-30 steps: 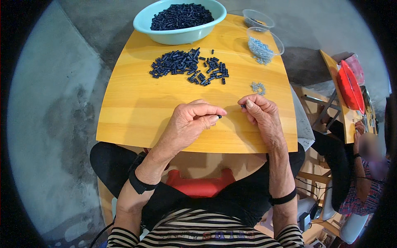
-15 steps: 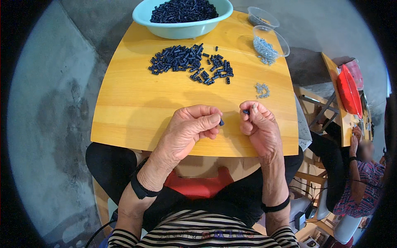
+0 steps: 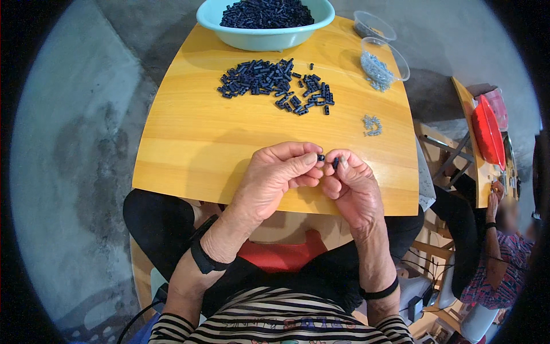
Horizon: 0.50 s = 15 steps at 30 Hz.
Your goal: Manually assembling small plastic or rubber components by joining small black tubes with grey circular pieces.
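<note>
Over the near part of the wooden table (image 3: 189,155), my left hand (image 3: 286,172) pinches a small dark plastic part (image 3: 321,157) between thumb and fingers. Close beside it on the right, my right hand (image 3: 352,186) is closed on another small dark piece (image 3: 336,163). The two pieces are nearly together, and my fingers hide most of both. Farther off lies a loose pile of dark plastic parts (image 3: 258,78), with a few spread to its right. To the right of these is a little heap of silvery screws (image 3: 372,125).
A light-blue basin (image 3: 263,40) full of dark parts stands at the far edge. Clear plastic bowls hold silvery pieces (image 3: 376,67) and a few small things (image 3: 373,27) at the far right. Another person (image 3: 492,258) sits at a second table with a red basin (image 3: 487,132).
My hands have come together, bringing the two dark pieces from well apart to nearly touching. The whole view has shifted slightly.
</note>
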Each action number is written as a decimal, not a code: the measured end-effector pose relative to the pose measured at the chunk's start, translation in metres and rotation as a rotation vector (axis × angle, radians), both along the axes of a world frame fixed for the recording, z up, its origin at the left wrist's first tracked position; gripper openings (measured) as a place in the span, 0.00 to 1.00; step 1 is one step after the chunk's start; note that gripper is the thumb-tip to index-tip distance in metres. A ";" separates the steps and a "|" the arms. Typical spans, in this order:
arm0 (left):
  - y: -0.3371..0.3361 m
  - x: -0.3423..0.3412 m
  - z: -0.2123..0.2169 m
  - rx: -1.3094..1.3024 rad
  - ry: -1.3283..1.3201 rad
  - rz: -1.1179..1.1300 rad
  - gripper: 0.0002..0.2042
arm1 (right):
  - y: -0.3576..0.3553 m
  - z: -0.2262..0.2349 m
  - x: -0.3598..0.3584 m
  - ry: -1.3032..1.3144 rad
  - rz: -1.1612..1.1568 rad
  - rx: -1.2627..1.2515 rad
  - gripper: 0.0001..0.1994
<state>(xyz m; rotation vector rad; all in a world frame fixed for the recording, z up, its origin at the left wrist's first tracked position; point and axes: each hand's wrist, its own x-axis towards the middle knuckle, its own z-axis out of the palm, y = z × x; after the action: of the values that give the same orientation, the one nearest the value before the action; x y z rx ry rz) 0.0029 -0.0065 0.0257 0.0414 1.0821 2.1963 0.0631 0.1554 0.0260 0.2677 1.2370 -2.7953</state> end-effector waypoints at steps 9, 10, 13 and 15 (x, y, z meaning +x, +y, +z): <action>-0.001 0.011 -0.001 -0.104 0.202 -0.009 0.10 | -0.008 0.004 0.008 0.033 -0.044 -0.010 0.09; -0.002 0.012 -0.001 -0.126 0.240 -0.015 0.10 | -0.009 0.005 0.008 0.021 -0.048 0.012 0.09; -0.003 0.013 -0.001 -0.165 0.295 -0.012 0.10 | -0.011 0.005 0.009 0.014 -0.045 0.029 0.09; -0.005 0.013 -0.001 -0.182 0.311 -0.003 0.09 | -0.012 0.004 0.009 0.017 -0.038 0.025 0.09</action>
<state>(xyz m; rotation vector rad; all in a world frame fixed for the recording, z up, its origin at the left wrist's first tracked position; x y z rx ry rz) 0.0158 -0.0117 0.0248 0.3124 1.4479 2.1245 0.0721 0.1438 0.0297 0.2722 1.2848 -2.8214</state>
